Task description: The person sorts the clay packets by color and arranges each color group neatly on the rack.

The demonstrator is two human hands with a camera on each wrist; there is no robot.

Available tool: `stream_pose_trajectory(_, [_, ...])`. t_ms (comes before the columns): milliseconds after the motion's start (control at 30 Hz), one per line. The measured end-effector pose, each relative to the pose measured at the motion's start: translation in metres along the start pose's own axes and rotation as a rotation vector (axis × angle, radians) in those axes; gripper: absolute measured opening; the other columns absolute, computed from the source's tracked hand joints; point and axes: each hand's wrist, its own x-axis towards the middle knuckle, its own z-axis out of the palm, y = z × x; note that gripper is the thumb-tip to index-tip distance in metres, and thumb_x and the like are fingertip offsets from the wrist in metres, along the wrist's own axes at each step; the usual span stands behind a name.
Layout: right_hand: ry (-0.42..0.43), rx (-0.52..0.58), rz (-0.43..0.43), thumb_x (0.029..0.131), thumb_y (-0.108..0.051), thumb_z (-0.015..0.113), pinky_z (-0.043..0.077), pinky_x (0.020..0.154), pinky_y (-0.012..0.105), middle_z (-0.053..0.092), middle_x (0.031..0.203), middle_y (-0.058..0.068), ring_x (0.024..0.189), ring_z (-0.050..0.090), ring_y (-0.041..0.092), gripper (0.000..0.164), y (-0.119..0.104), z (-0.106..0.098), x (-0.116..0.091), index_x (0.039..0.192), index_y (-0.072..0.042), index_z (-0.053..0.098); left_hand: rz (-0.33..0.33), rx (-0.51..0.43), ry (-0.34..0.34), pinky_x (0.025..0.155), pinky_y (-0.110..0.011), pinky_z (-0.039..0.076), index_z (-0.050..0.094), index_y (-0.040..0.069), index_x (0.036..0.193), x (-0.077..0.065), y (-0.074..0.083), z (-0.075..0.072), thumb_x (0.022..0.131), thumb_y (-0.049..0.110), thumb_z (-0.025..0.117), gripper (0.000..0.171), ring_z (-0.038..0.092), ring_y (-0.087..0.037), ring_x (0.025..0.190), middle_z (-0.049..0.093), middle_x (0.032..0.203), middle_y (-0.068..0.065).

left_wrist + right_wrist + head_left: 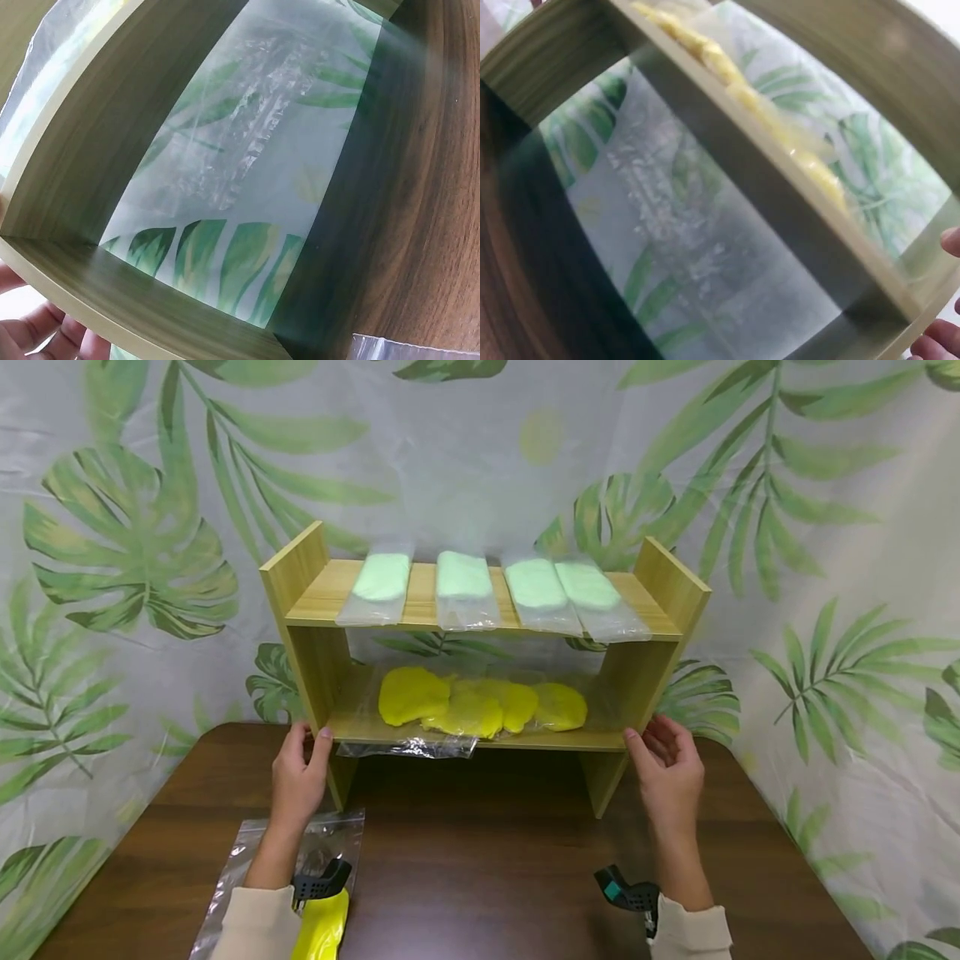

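A two-tier wooden shelf (630, 685) stands on the table, one hand at each side. My left hand (297, 774) holds its left side panel, thumb at the front edge by the lower board; in the left wrist view bent fingers (64, 334) show behind the panel. My right hand (670, 777) holds the right panel likewise, fingers (939, 341) outside it. Several clear bags with pale green slabs (464, 575) lie along the upper board. On the lower board are clear bags with flat yellow lumps (412, 696), some overlapping, and clear plastic (412, 747) hangs over its front edge.
Beneath my left forearm on the brown table (480, 877) lies a clear zip bag (232, 877), with a glossy yellow piece (322, 928) beside my sleeve. A leaf-print cloth (465, 460) hangs behind the shelf and at both sides.
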Motion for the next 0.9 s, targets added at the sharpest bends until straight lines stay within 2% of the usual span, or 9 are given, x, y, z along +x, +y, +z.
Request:
stream_pose_trajectory(233, [-0.027, -0.039, 0.002, 0.089, -0.017, 0.071, 0.047, 0.079, 0.011, 0.062, 0.119, 0.006, 0.1, 0.06, 0.005, 0.046, 0.01, 0.001, 0.002, 0.131, -0.008, 0.058, -0.001, 0.005, 0.004, 0.074, -0.036, 0.041, 0.054, 0.002, 0.114, -0.001, -0.002, 0.0, 0.102, 0.031, 0.045, 0.033, 0.057, -0.025, 0.093, 0.059, 0.108, -0.015])
stream_pose_trajectory(400, [-0.031, -0.053, 0.004, 0.089, -0.018, 0.071, 0.048, 0.075, 0.012, 0.066, 0.11, -0.002, 0.094, 0.062, 0.001, 0.04, 0.011, 0.005, 0.003, 0.127, -0.008, 0.063, -0.004, -0.009, 0.004, 0.074, -0.033, 0.041, 0.054, 0.001, 0.114, 0.0, -0.001, -0.001, 0.102, 0.032, 0.045, 0.033, 0.057, -0.025, 0.094, 0.059, 0.108, -0.015])
stream_pose_trajectory(567, [-0.05, -0.036, -0.012, 0.089, -0.015, 0.07, 0.049, 0.074, 0.013, 0.067, 0.103, -0.004, 0.091, 0.063, 0.002, 0.035, 0.015, 0.011, 0.004, 0.121, -0.002, 0.065, -0.013, -0.018, 0.001, 0.075, -0.036, 0.041, 0.054, 0.001, 0.113, 0.001, -0.001, -0.003, 0.102, 0.032, 0.045, 0.034, 0.057, -0.027, 0.097, 0.06, 0.109, -0.017])
stream_pose_trajectory(767, [-0.03, -0.047, -0.029, 0.09, -0.018, 0.069, 0.048, 0.074, 0.012, 0.065, 0.101, -0.012, 0.092, 0.062, 0.002, 0.034, 0.022, 0.011, 0.004, 0.121, -0.004, 0.065, -0.017, -0.028, -0.03, 0.078, -0.042, 0.041, 0.053, 0.002, 0.116, 0.002, -0.001, -0.002, 0.102, 0.033, 0.045, 0.036, 0.056, -0.031, 0.102, 0.059, 0.112, -0.018])
stream_pose_trajectory(900, [-0.033, -0.055, -0.042, 0.09, -0.018, 0.069, 0.048, 0.073, 0.013, 0.065, 0.099, -0.014, 0.09, 0.063, 0.002, 0.035, 0.025, 0.009, 0.004, 0.122, -0.004, 0.064, -0.026, -0.033, -0.03, 0.078, -0.042, 0.042, 0.053, 0.002, 0.116, 0.001, -0.002, -0.001, 0.102, 0.034, 0.046, 0.035, 0.057, -0.031, 0.102, 0.059, 0.112, -0.018])
